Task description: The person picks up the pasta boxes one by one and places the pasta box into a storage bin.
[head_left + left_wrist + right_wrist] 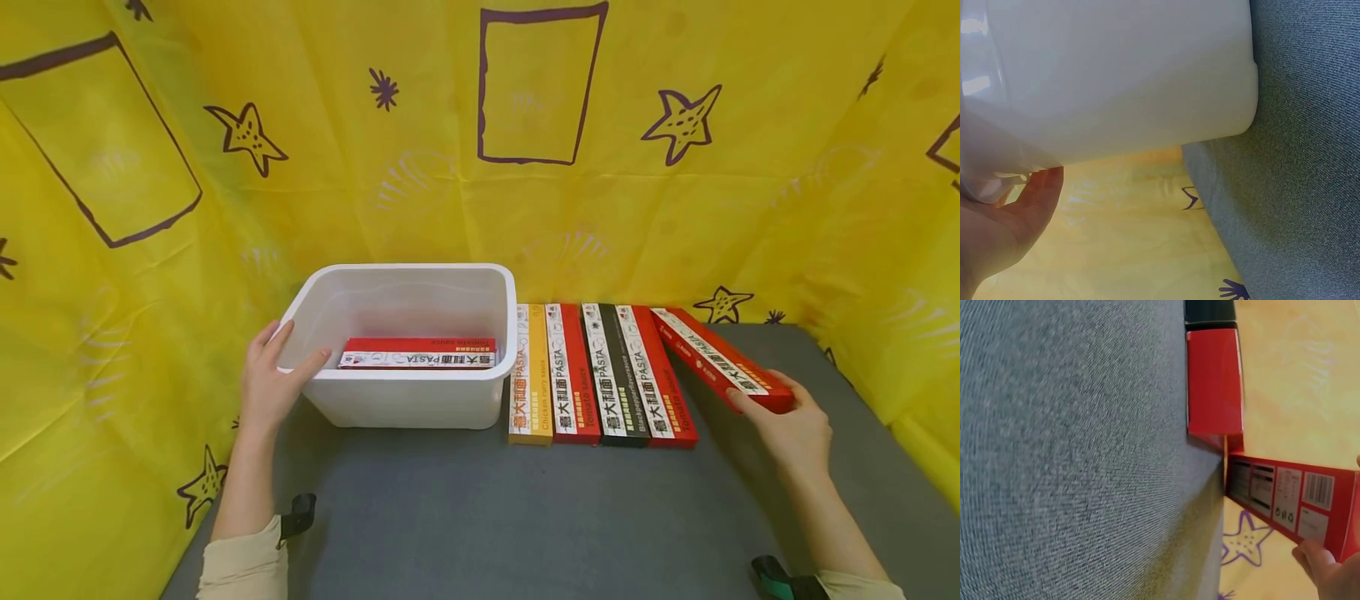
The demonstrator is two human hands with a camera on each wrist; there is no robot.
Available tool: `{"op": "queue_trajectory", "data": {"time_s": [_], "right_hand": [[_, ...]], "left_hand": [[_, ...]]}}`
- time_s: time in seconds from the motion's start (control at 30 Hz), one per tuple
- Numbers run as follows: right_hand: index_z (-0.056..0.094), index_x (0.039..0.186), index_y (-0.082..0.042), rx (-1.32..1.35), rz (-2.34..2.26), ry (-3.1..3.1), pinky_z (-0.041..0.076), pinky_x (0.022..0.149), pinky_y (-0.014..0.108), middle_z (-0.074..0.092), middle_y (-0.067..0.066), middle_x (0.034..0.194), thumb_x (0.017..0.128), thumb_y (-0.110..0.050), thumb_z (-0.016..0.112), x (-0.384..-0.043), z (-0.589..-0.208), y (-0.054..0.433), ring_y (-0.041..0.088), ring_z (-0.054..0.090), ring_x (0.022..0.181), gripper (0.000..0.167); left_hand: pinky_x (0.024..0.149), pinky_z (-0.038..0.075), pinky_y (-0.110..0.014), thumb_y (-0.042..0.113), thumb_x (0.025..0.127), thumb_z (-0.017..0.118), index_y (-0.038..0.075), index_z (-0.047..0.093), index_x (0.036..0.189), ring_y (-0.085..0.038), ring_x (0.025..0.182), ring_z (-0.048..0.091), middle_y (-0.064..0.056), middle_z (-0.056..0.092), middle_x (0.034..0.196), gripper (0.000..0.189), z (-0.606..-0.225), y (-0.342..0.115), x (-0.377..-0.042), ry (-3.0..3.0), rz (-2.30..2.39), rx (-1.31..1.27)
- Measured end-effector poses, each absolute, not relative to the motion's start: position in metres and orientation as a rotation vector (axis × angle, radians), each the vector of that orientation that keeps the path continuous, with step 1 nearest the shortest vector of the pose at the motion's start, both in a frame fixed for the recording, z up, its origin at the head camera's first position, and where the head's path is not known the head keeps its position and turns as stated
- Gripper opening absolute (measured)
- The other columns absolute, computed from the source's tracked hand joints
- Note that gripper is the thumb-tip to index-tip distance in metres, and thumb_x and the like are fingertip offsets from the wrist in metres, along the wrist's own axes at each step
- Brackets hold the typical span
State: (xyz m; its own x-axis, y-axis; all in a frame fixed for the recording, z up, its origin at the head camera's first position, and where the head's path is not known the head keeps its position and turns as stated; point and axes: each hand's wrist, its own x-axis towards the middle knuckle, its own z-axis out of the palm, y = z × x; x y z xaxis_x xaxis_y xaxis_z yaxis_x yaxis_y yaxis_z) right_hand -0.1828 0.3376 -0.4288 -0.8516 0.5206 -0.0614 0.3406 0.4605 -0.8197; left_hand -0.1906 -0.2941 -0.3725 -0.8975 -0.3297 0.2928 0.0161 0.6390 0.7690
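My left hand point(272, 379) grips the rim of a white plastic bin point(405, 406) at its left side, thumb inside and fingers outside. Inside the bin lies a red and white pasta box point(420, 354). At the right, my right hand point(798, 433) holds the near end of another red pasta box point(722, 360), marked PASTA. That box slants, its near end lifted off the table and its far end low by the row of boxes. In the right wrist view, the thumb point(1317, 556) presses the printed side of the held box, which shows a barcode.
Pasta boxes lie side by side right of the bin: a yellow one point(538, 392), a red one point(581, 392), a black one point(624, 392) and another red one point(666, 392). A dark grey cloth point(480, 508) covers the table. Yellow printed curtains point(420, 217) enclose the back and sides.
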Motion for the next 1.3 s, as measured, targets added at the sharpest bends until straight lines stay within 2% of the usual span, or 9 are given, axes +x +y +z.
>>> {"op": "queue_trajectory", "data": {"time_s": [0.17, 0.3, 0.4, 0.67, 0.83, 1.03, 1.3], "right_hand": [[0.046, 0.147, -0.023, -0.816, 1.448, -2.353, 0.041, 0.061, 0.009, 0.048, 0.015, 0.140, 0.081, -0.042, 0.075, -0.183, -0.423, 0.335, 0.022, 0.047, 0.107, 0.074], [0.053, 0.140, -0.026, -0.783, 1.673, -2.133, 0.044, 0.060, 0.007, 0.056, -0.003, 0.118, 0.079, -0.029, 0.082, -0.181, -0.413, 0.331, 0.009, 0.050, 0.096, 0.068], [0.056, 0.137, -0.024, -0.709, 1.780, -2.036, 0.045, 0.060, 0.007, 0.055, -0.012, 0.104, 0.077, -0.021, 0.083, -0.179, -0.405, 0.328, 0.003, 0.050, 0.089, 0.066], [0.052, 0.141, -0.024, -0.508, 1.635, -2.230, 0.046, 0.063, 0.007, 0.056, -0.011, 0.111, 0.084, -0.024, 0.078, -0.175, -0.390, 0.310, 0.002, 0.052, 0.087, 0.063], [0.054, 0.140, -0.020, -0.383, 1.723, -2.189, 0.047, 0.066, 0.007, 0.057, -0.011, 0.113, 0.084, -0.021, 0.077, -0.175, -0.382, 0.296, 0.003, 0.054, 0.090, 0.060], [0.057, 0.136, -0.015, -0.217, 1.948, -1.995, 0.049, 0.071, 0.009, 0.058, -0.007, 0.117, 0.084, -0.010, 0.076, -0.175, -0.376, 0.281, 0.008, 0.053, 0.097, 0.056], [0.059, 0.133, -0.004, 0.021, 2.117, -1.776, 0.052, 0.076, 0.014, 0.063, 0.000, 0.117, 0.086, 0.005, 0.069, -0.172, -0.362, 0.263, 0.013, 0.057, 0.098, 0.049]], "left_hand": [[0.109, 0.025, -0.060, 0.037, 0.085, 0.072, 0.008, 0.041, 0.148, -0.039, 0.138, 0.029, -0.011, 0.028, 0.156, 0.076, -0.374, -0.294, -0.190, -2.457, -1.159, 0.256], [0.109, 0.024, -0.060, 0.036, 0.085, 0.072, 0.008, 0.041, 0.149, -0.038, 0.139, 0.028, -0.011, 0.027, 0.156, 0.077, -0.374, -0.295, -0.190, -2.449, -1.177, 0.254], [0.109, 0.024, -0.061, 0.036, 0.085, 0.072, 0.008, 0.040, 0.149, -0.039, 0.139, 0.027, -0.011, 0.026, 0.157, 0.077, -0.374, -0.295, -0.189, -2.447, -1.184, 0.255], [0.109, 0.024, -0.061, 0.038, 0.085, 0.072, 0.008, 0.040, 0.149, -0.039, 0.139, 0.028, -0.012, 0.026, 0.157, 0.077, -0.373, -0.295, -0.189, -2.456, -1.179, 0.263], [0.108, 0.023, -0.064, 0.039, 0.086, 0.070, 0.009, 0.038, 0.150, -0.041, 0.139, 0.026, -0.013, 0.023, 0.158, 0.078, -0.374, -0.295, -0.190, -2.467, -1.203, 0.269], [0.108, 0.022, -0.065, 0.040, 0.086, 0.070, 0.009, 0.037, 0.151, -0.041, 0.140, 0.024, -0.013, 0.022, 0.158, 0.079, -0.373, -0.295, -0.190, -2.469, -1.213, 0.270], [0.109, 0.023, -0.061, 0.037, 0.084, 0.072, 0.007, 0.040, 0.149, -0.039, 0.139, 0.027, -0.013, 0.025, 0.157, 0.078, -0.373, -0.294, -0.190, -2.441, -1.205, 0.251]]}}
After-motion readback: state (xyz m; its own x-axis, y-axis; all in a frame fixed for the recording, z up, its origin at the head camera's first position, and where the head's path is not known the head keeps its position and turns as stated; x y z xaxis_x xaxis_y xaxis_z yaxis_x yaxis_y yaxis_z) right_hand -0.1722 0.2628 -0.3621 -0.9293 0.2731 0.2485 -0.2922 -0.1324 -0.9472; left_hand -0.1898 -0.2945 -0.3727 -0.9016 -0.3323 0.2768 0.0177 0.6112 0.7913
